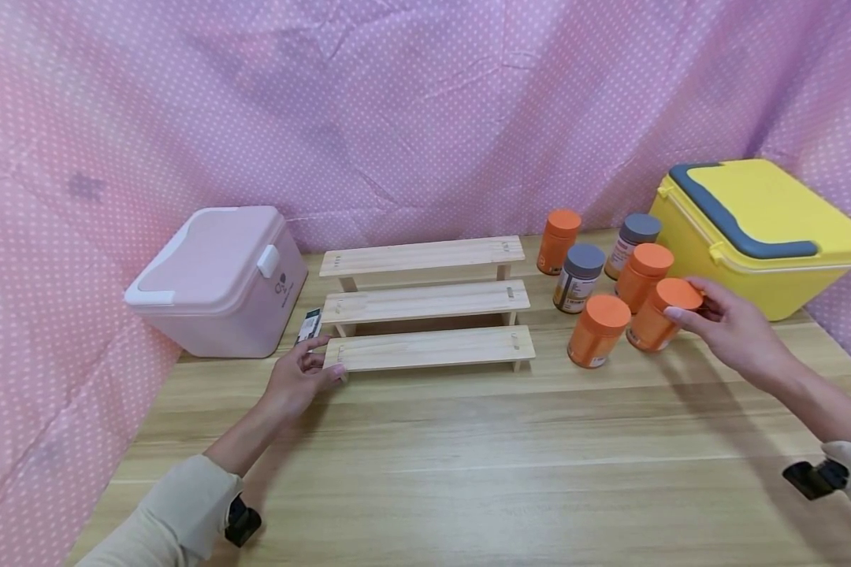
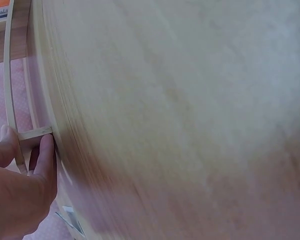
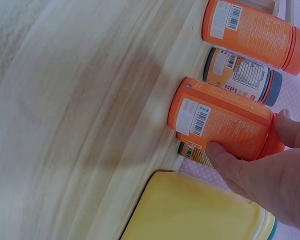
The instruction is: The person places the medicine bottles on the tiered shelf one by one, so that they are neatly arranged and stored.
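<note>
My left hand (image 1: 294, 386) grips the left end of the lowest plank of a three-step wooden display rack (image 1: 432, 350). In the left wrist view, the thumb lies on the plank and the fingers reach around its short leg (image 2: 36, 133). At the right, my right hand (image 1: 741, 339) holds an orange jar (image 1: 652, 324) near its lid, thumb on the near side. The right wrist view shows that jar (image 3: 225, 120) upright relative to the table, its barcode label facing the camera. Another orange jar (image 1: 599, 335) stands just left of it.
Behind stand more orange jars (image 1: 559, 242) and two grey-lidded jars (image 1: 577, 279). A yellow box (image 1: 759, 260) with a grey handle sits at the right back, a pale pink box (image 1: 220, 291) at the left. A small printed packet (image 1: 310, 325) lies beside the rack. A dotted pink curtain (image 1: 411, 118) hangs behind.
</note>
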Motion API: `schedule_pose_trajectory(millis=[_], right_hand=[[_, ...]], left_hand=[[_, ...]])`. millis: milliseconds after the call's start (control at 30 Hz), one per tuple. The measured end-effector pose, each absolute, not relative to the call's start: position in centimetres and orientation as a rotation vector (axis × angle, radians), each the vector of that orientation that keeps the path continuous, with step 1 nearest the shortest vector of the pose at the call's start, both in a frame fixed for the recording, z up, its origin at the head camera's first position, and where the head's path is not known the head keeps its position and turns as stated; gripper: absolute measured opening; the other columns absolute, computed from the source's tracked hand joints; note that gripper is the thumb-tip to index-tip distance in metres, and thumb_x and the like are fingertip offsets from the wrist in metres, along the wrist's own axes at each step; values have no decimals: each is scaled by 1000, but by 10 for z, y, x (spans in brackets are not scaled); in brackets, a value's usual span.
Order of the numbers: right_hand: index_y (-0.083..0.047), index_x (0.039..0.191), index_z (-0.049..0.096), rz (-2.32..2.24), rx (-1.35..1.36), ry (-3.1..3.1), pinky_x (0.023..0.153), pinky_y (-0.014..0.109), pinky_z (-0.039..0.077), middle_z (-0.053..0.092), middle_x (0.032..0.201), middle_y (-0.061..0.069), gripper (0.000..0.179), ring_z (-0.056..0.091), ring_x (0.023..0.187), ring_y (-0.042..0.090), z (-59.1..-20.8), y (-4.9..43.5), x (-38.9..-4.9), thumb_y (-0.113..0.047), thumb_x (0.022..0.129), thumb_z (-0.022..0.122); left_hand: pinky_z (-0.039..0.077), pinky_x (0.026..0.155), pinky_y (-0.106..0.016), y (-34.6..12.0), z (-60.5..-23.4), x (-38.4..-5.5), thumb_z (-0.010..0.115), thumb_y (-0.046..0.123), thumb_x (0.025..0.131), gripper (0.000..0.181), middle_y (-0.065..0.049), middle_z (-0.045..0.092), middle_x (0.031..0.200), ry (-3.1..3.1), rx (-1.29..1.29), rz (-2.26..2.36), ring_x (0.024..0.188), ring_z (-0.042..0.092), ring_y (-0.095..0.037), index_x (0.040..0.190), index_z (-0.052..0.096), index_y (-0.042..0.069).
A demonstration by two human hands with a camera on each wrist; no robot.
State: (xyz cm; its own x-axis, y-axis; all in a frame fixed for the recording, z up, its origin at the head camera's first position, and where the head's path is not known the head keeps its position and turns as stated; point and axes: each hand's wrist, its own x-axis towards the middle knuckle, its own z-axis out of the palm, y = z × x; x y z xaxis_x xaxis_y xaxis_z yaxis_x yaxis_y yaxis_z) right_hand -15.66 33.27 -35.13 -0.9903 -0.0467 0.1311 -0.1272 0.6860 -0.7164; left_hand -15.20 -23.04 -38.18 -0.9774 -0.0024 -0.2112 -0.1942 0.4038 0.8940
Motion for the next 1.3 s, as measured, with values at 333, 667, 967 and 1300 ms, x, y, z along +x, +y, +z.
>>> schedule_pose_trajectory(millis=[333,667,967,1300], right_hand=[[-4,131,48,1143,169,-2691,60,7,44,50,98,-24,43,50,81,-12,-334,328,-153,-19,94,64],[-2,131,50,1125,232,-2586,63,2,42,53,99,-27,45,52,82,-16,-307,319,-157,-11,91,67],[-10,138,50,1072,288,-2530,69,-1,40,52,105,-25,52,52,87,-14,-268,298,-167,-13,90,69],[-12,131,55,1228,574,-2513,77,4,45,60,109,-4,42,58,95,0,-228,253,-190,-10,91,67]], left_hand=[[54,75,-18,-233,-384,-153,71,11,88,67,-19,63,113,2485,-181,1612,84,67,-13,145,35,4],[56,77,-21,-233,-382,-154,69,8,89,67,-21,61,115,2458,-184,1637,86,68,-15,145,34,3],[56,78,-22,-230,-380,-154,69,8,89,67,-22,61,115,2449,-181,1646,88,68,-19,145,33,1],[56,78,-22,-231,-383,-154,70,8,89,67,-21,62,114,2468,-187,1622,87,68,-17,145,34,3]])
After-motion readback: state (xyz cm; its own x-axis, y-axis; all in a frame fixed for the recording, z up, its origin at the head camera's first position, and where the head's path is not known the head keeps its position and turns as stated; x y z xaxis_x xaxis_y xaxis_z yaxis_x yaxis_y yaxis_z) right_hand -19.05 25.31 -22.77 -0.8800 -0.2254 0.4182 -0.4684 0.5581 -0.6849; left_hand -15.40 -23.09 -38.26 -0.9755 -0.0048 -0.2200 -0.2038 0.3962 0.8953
